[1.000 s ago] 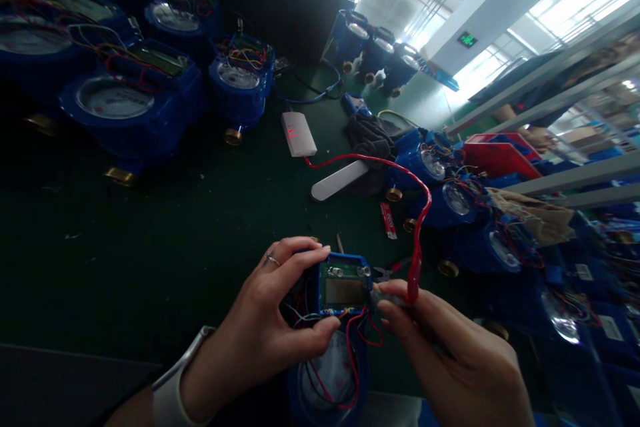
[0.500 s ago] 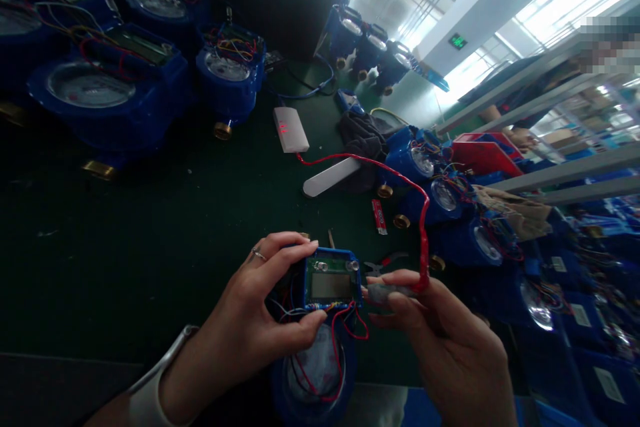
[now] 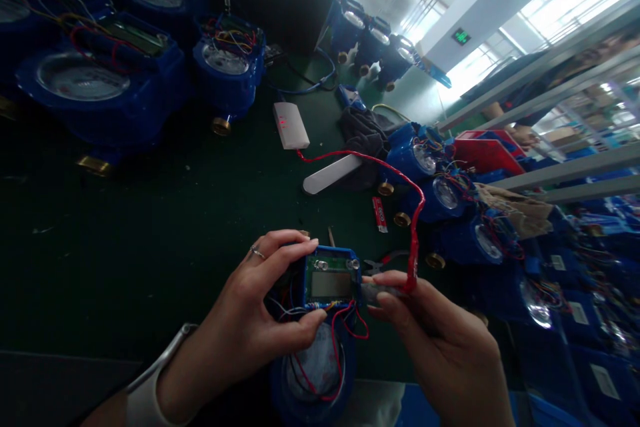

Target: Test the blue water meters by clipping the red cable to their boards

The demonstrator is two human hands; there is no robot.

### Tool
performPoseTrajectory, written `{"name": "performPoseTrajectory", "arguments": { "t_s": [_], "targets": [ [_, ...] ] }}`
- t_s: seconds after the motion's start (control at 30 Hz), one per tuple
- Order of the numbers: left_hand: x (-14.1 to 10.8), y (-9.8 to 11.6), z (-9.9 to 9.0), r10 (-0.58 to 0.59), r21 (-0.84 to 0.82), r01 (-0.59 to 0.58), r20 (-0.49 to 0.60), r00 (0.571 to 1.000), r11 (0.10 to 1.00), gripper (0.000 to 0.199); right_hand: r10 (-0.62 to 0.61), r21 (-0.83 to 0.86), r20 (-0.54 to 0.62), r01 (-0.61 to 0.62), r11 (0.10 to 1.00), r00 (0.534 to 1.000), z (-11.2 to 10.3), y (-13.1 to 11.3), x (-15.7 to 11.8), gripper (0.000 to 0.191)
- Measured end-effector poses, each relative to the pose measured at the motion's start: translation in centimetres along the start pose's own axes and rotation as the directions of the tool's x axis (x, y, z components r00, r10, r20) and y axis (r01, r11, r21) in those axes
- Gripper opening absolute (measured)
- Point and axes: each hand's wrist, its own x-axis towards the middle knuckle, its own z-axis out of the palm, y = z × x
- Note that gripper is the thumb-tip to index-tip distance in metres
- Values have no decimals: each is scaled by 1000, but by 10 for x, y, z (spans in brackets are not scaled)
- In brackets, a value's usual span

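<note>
The left hand's fingers [image 3: 295, 255] were clamped across a small blue-framed circuit module with a grey display [image 3: 331, 282], thumb under its lower edge, forefinger over the top. It sat above the open blue water meter body [image 3: 313, 373], joined by thin red wires. The right hand [image 3: 440, 347] pinched a greyish plug on a red cable [image 3: 413, 240], its long axis pointing left at the module's right edge, just touching. The cable ran back to a white box [image 3: 291, 125] on the green bench [image 3: 150, 233].
</note>
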Motion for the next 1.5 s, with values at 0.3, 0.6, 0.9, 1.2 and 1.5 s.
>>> {"name": "performPoseTrajectory", "arguments": {
  "t_s": [0.3,0.6,0.9,1.2,1.5],
  "targets": [
    [2,-2,2,13,-5,-13,-7,1000,1000,51,-26,-49,-39,24,998,999,4,-3,3,20],
    [2,1,0,6,-9,-6,-8,1000,1000,51,-17,-83,2,17,996,1000,0,-3,3,20],
    [3,1,0,15,0,-15,-1,1000,1000,49,-40,-104,-7,39,994,999,-2,-3,5,20],
    [2,0,1,26,-6,-26,2,1000,1000,49,-67,-169,-39,59,984,997,3,-8,5,19],
    [4,1,0,21,-9,-21,12,1000,1000,48,-26,-173,-85,11,985,996,5,-11,1,18]
  ]
}}
